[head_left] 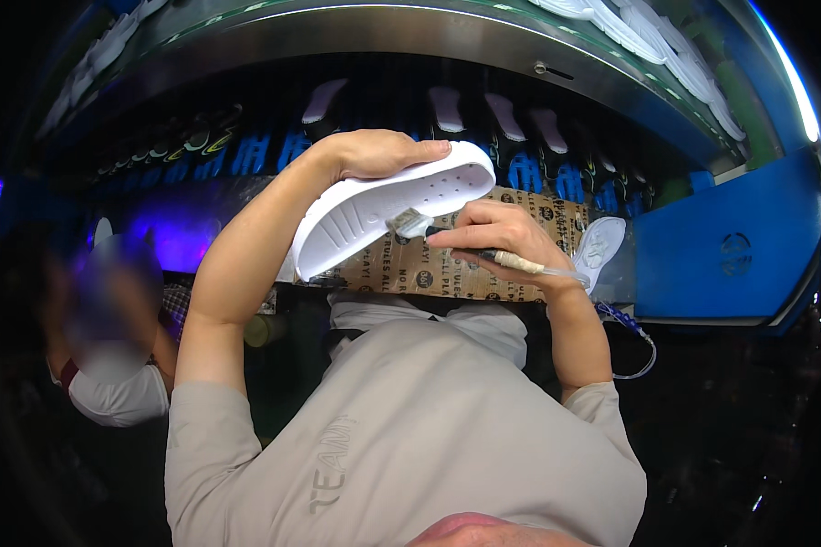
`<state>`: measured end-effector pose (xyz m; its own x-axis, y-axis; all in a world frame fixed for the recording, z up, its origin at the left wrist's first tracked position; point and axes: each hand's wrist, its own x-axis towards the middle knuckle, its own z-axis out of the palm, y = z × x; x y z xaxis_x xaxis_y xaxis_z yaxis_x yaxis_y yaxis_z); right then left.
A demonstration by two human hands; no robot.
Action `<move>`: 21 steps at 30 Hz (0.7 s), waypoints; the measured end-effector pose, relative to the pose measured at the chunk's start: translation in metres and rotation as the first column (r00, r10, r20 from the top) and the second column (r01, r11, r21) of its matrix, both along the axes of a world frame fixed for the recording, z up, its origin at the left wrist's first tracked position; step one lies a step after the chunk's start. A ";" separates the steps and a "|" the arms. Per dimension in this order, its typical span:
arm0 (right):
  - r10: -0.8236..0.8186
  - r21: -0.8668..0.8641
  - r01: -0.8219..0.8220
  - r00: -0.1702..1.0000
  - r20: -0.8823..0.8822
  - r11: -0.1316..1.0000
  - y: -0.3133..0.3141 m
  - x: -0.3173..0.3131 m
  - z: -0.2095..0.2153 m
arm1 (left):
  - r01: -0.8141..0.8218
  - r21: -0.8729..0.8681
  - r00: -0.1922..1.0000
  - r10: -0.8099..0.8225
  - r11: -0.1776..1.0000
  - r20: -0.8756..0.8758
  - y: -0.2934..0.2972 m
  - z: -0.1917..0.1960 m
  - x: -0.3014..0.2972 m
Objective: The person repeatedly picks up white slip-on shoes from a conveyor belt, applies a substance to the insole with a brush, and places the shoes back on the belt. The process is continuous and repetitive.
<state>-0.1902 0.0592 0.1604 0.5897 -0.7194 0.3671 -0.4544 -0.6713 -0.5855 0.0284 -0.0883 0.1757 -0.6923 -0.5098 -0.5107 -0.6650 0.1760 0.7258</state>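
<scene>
While the left hand (380,155) grips a white sole (388,202) by its far edge, thumb along the rim and other fingers hidden, the right hand (513,230) is closed around a brush (412,224). The sole is held tilted above the cardboard (447,272), its ridged, holed face turned toward the near side, heel and toe slanting from near left to far right. The bristles lie over its near edge; whether they touch cannot be told. A clear tube (566,273) runs from the handle's right end. To the right lies another white sole (600,248), beside a blue panel (725,244). On the far side stand pale insoles (446,109), beneath a metal ledge (383,41). At left sits a co-worker (119,390).
</scene>
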 end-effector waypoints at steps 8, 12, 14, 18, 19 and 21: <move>0.048 0.023 -0.048 0.999 0.016 0.999 -0.005 -0.017 0.006 | -0.044 -0.027 0.998 0.045 0.999 0.038 0.000 -0.008 0.021; -0.147 -0.104 0.146 0.989 -0.006 0.984 -0.008 -0.027 0.007 | -0.047 0.024 0.998 0.046 0.999 0.033 0.003 0.000 0.030; -0.089 -0.164 0.085 0.996 -0.023 0.983 -0.011 -0.029 0.000 | -0.076 0.055 0.997 0.074 0.996 0.037 0.001 -0.002 0.033; -0.031 0.104 0.014 0.987 0.159 0.995 -0.006 -0.026 -0.003 | -0.323 -0.015 0.944 0.321 0.946 -0.075 0.015 -0.030 0.032; -0.093 0.100 0.069 0.961 0.261 0.993 -0.007 -0.021 -0.007 | -0.395 0.198 0.887 0.428 0.897 -0.170 0.016 -0.035 0.031; -0.296 0.155 0.258 0.899 0.324 0.954 -0.006 -0.005 -0.004 | -0.429 0.508 0.739 0.614 0.747 -0.277 0.023 -0.042 0.025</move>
